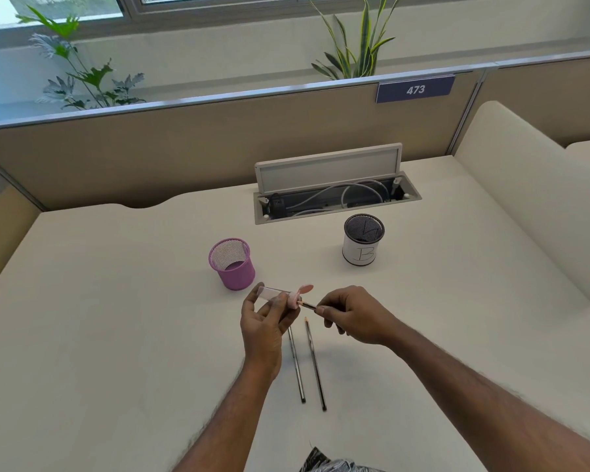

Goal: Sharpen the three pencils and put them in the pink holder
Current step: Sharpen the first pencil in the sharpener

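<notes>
My left hand (264, 320) grips a pink sharpener (288, 296) with a clear shavings tube, held above the desk. My right hand (349, 315) pinches a dark pencil (308, 305) whose tip sits in the sharpener's opening; most of that pencil is hidden inside my hand. Two more dark pencils lie side by side on the desk just below my hands, one (297, 367) partly covered by my left hand, the other (315, 364) with its pointed tip facing away from me. The pink mesh holder (234, 267) stands upright just beyond my left hand, with nothing visible inside.
A dark mesh cup with a white label marked B (361, 245) stands at the right rear. Behind it an open cable hatch (334, 195) with wires sits in the cream desk (116, 301). A beige partition walls the back.
</notes>
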Motion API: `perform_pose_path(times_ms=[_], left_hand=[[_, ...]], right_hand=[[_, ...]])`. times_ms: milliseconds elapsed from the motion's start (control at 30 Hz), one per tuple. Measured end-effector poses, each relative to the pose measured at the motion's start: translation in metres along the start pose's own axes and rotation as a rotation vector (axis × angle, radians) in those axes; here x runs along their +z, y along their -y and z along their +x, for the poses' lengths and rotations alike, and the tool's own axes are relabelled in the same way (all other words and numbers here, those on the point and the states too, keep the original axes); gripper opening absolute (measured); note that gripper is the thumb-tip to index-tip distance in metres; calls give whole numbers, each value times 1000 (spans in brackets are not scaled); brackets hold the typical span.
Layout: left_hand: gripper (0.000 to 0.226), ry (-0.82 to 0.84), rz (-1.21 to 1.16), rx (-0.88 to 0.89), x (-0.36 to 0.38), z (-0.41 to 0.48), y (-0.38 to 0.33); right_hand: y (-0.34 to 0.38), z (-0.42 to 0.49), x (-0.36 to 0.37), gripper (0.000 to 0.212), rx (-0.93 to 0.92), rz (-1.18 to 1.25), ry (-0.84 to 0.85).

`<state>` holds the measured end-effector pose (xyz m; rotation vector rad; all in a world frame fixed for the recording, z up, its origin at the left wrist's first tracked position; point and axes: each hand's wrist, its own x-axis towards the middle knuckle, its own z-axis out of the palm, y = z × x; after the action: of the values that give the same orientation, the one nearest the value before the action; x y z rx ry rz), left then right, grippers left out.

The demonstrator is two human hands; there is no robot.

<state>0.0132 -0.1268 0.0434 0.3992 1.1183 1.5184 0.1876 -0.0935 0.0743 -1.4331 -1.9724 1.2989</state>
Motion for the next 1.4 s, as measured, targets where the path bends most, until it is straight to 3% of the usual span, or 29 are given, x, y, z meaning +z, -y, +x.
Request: perform_pose_path(times_ms=[233, 467, 600, 833, 1133, 1233, 1333, 1400], left_hand=[[55, 16, 84, 62, 0, -1, 5], [27, 57, -6, 34, 3, -6, 5], [18, 87, 4, 50, 3, -4, 5], [24, 112, 23, 50, 3, -2, 2], [31, 182, 68, 42, 4, -4, -4], [29, 173, 61, 44, 3, -4, -3], [29, 152, 59, 53, 2, -4, -1], [27, 147, 60, 60, 2, -5, 1]], right_hand=[[3, 0, 10, 9, -208, -351, -249], [-2, -3, 20, 10, -351, -452, -474], [-2, -3, 17, 8, -365, -389, -452], [2, 2, 10, 9, -337, -274, -304], [11, 0, -3, 24, -144, -86, -84], [9, 3, -3, 9, -159, -114, -107], [4, 4, 0, 20, -186, -131, -188], [1, 4, 4, 16, -239, -152, -250]])
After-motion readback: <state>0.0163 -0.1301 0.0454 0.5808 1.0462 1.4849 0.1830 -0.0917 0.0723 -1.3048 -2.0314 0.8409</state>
